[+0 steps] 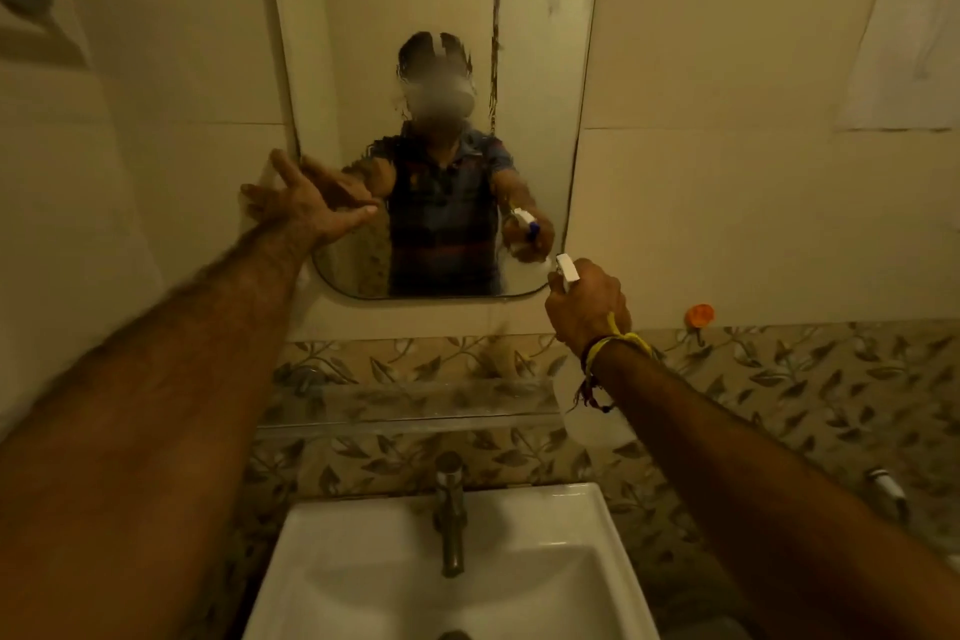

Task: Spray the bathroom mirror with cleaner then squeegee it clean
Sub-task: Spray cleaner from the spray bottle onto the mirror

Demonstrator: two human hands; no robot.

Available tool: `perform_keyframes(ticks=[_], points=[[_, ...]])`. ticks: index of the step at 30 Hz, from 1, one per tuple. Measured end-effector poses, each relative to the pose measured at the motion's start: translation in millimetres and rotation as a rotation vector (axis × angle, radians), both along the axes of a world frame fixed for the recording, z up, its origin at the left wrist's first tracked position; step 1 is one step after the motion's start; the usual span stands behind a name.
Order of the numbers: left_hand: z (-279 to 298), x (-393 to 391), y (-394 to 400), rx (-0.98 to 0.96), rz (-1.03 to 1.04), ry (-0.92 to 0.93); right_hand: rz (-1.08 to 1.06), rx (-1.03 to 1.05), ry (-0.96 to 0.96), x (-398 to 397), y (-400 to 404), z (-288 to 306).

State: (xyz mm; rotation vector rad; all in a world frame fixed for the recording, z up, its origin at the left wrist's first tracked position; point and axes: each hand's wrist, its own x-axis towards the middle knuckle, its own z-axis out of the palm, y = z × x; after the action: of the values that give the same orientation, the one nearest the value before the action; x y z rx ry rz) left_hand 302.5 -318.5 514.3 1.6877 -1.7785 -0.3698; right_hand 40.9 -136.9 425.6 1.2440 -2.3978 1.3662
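Forearms reach from the lower corners toward the bathroom mirror point(415, 16), which is fixed on the tiled wall above a glass shelf point(405, 411), faucet point(450, 509) and white sink point(374, 561). Wet streaks run down the mirror's middle. Right hand point(587, 307), thread bands at the wrist, grips a white spray bottle point(567, 268) aimed at the mirror's lower right corner. Left hand point(306, 203), fingers spread and holding nothing, hovers by the lower left edge; contact cannot be told.

The tall, round-cornered wall mirror point(441, 68) has open glass above; the spread left hand point(306, 208) blocks its lower left corner, the white spray bottle point(566, 270) its lower right.
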Motion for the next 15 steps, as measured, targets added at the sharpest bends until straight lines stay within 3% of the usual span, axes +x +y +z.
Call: perform_keyframes(ticks=[3, 6, 15], points=[[9, 4, -3, -0.122, 0.02, 0.053, -0.027, -0.013, -0.037, -11, 5, 7], [23, 11, -6, -0.269, -0.089, 0.023, -0.023, 0.007, -0.022, -12, 2, 6], [53, 10, 4, -0.11, -0.177, -0.032, 0.349, 0.002, -0.029, 64, -24, 32]])
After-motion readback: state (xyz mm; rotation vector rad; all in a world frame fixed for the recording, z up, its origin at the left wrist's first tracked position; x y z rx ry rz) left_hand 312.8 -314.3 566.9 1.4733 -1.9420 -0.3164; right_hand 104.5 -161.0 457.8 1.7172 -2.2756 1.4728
